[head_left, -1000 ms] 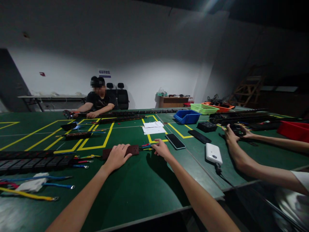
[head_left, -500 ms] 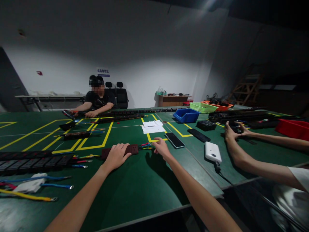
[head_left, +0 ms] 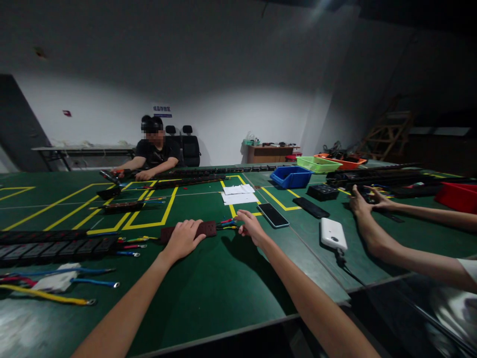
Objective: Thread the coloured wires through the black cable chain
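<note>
My left hand (head_left: pixel 185 237) lies over a dark brown socket strip (head_left: pixel 209 228), fingers across its top and thumb along the near side. Yellow-green wires (head_left: pixel 151 238) come out of its left end. From the right end runs a short bundle of red, blue and yellow-green wires (head_left: pixel 226 224). At the tips of this bundle is my right hand (head_left: pixel 250 227), its fingers curled in on the wire ends; the thumb is mostly hidden. Just beyond that hand lies a phone (head_left: pixel 274 215) with a dark screen.
Black socket strips (head_left: pixel 59 249) and lugged cables (head_left: pixel 48 294) lie at left. White papers (head_left: pixel 238 194), a blue bin (head_left: pixel 291 177), a black box (head_left: pixel 322 192) and a white device (head_left: pixel 333 233) with a cable stand ahead and right. A co-worker's hands (head_left: pixel 367 201) work at right; another person (head_left: pixel 154 154) sits opposite.
The whole view has shifted slightly, so things appear a little farther right. My left hand stays on the brown strip and my right hand stays at the wire ends.
</note>
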The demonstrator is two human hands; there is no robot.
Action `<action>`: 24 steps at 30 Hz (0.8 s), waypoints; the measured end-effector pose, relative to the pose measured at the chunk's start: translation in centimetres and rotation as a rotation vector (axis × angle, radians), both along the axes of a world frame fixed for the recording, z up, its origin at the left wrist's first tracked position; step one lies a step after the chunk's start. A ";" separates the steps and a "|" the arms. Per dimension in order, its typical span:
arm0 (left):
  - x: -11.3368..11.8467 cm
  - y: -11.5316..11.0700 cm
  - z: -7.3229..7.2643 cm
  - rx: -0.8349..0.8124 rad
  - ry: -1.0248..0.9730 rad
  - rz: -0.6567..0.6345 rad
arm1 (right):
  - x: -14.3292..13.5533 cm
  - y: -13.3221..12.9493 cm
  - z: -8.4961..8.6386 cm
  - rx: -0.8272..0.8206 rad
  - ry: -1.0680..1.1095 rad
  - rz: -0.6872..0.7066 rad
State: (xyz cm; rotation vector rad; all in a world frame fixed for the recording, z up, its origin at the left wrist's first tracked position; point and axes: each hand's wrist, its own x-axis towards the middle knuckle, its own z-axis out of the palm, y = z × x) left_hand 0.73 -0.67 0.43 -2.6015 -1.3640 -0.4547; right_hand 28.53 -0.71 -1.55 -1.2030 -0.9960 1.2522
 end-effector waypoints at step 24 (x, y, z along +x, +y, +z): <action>-0.1 0.1 -0.7 0.019 0.018 0.005 | 0.0 -0.2 0.4 -0.041 -0.086 -0.066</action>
